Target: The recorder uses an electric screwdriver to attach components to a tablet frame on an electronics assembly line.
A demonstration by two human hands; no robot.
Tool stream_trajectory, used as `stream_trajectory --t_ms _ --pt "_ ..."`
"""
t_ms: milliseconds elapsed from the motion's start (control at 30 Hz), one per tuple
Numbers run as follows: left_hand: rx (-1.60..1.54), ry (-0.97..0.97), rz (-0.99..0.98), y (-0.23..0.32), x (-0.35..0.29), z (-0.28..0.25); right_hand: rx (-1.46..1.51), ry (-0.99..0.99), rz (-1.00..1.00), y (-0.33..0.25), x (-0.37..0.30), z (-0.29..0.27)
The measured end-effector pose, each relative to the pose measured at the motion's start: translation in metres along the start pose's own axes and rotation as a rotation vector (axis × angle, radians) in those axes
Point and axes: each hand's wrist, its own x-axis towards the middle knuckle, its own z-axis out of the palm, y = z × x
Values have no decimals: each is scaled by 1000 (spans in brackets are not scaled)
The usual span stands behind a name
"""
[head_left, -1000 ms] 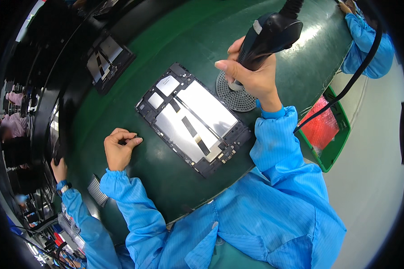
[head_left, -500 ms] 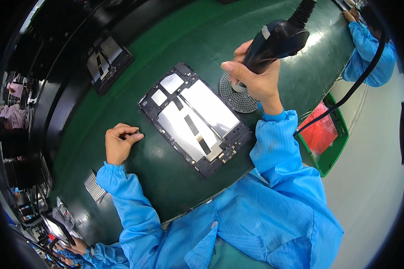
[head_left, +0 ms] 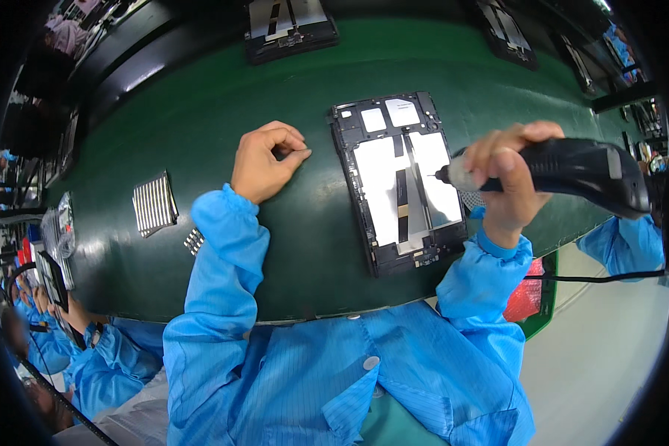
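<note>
An opened tablet (head_left: 383, 186), with a black frame and silver-white panels inside, lies flat on the green table in front of me. My right hand (head_left: 509, 175) is wrapped round a black electric screwdriver (head_left: 583, 175). The tool lies nearly sideways, its thin bit pointing left above the tablet's right panel; I cannot tell whether the bit touches. Left of the tablet's far corner, my left hand (head_left: 267, 162) is closed in a pinch, thumb against forefinger. Whatever it holds is too small to name. A round perforated disc (head_left: 471, 199) is mostly hidden behind my right hand.
Silver strips (head_left: 154, 204) and a small dotted piece (head_left: 193, 241) lie left. Other opened tablets (head_left: 293, 36) stand along the far side. A green bin (head_left: 548, 297) with red wrap (head_left: 524, 297) sits lower right, near a black cable (head_left: 602, 279). Co-workers (head_left: 111, 357) flank me.
My view has turned, so the tablet appears more upright. My right hand has brought the screwdriver from the perforated disc to over the tablet. My left hand stays pinched, now nearer the tablet's far corner.
</note>
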Motion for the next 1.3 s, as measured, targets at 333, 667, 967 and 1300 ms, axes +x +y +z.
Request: stream_trajectory --t_ms 333,667,967,1300 --pt "206 410 147 -19 -26 -3 16 -117 188 60 18 84" --pt "65 406 -16 -15 -27 -3 -38 -147 212 80 14 83" --pt "45 415 62 -13 -28 -2 -99 -175 216 76 9 83" --pt "-112 474 15 -16 -28 -2 -206 -250 197 74 -1 97"
